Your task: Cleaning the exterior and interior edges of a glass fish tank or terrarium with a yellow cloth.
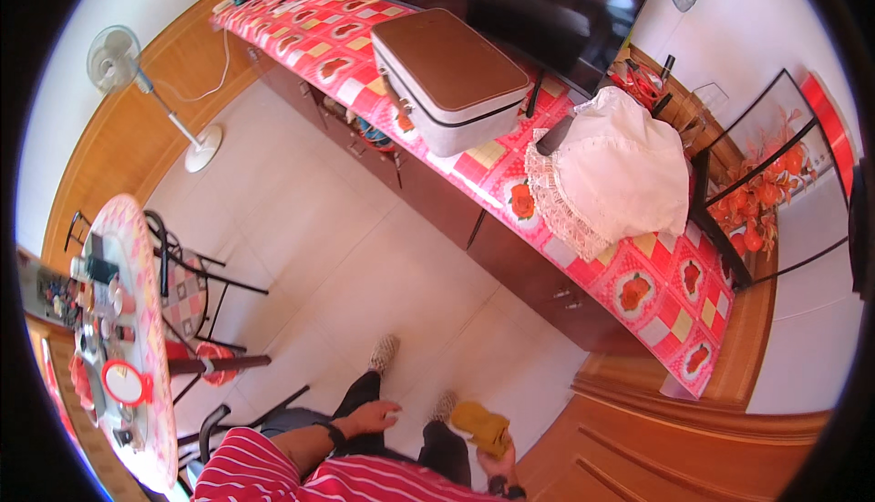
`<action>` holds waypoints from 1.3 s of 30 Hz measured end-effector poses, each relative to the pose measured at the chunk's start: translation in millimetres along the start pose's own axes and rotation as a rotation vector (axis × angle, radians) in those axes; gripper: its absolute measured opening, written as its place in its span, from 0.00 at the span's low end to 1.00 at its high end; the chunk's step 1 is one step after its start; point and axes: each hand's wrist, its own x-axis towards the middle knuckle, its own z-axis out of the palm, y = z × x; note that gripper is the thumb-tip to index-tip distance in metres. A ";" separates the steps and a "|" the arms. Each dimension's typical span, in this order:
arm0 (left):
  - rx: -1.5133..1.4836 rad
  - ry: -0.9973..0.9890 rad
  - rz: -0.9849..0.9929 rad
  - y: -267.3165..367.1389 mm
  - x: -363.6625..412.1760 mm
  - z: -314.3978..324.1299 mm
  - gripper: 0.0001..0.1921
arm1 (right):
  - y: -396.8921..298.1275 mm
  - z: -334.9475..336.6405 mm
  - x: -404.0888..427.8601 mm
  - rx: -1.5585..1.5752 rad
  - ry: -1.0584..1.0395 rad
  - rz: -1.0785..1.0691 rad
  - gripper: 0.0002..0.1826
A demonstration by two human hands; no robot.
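Observation:
A mustard-yellow cloth item (484, 427), perhaps folded or bunched, is in the grip of my right hand (501, 462) at the lower middle. It hangs in front of my right leg, near the wooden door panel. My left hand (372, 418) is over my left thigh with nothing in it, its fingers slightly spread. Ahead of me, a brown and pale grey case (451, 68) sits closed on a cabinet with a red patterned cover (629, 290). To its right lies a white lace-edged cloth (618, 167), draped over something I cannot see.
A television (547, 16) stands behind the case. At left are a cluttered round table (158, 365) with a red-rimmed mirror (124, 382), a black-framed chair (184, 283) and a pedestal fan (115, 61). A wooden door (636, 454) is at lower right, and orange artificial fruit branches (759, 191) beside the cabinet.

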 end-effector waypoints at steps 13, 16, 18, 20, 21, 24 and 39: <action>0.354 -0.311 0.421 -33.3 39.7 -84.2 0.12 | 126.2 -75.9 66.2 0.301 -0.044 -0.238 0.20; 0.398 -0.303 0.530 -36.7 40.7 -95.1 0.09 | 120.2 -118.8 87.5 0.503 -0.703 0.018 0.30; 0.414 -0.290 0.586 -49.5 38.7 -97.3 0.09 | 129.1 -52.7 56.6 0.373 -0.177 -0.229 0.32; 0.533 -0.330 0.635 -58.8 30.1 -96.9 0.08 | 149.7 -53.0 48.9 0.210 0.120 -0.392 0.32; 0.540 -0.319 0.646 -60.8 27.4 -93.6 0.08 | 151.8 -82.6 57.8 0.405 -0.180 -0.278 0.29; 0.555 -0.237 0.677 -67.7 18.4 -83.3 0.06 | 155.9 -124.4 76.8 0.481 -0.421 -0.295 0.26; 0.549 0.093 0.731 -75.1 8.8 -59.4 0.10 | 141.2 -140.5 85.8 0.296 -0.555 -0.470 0.22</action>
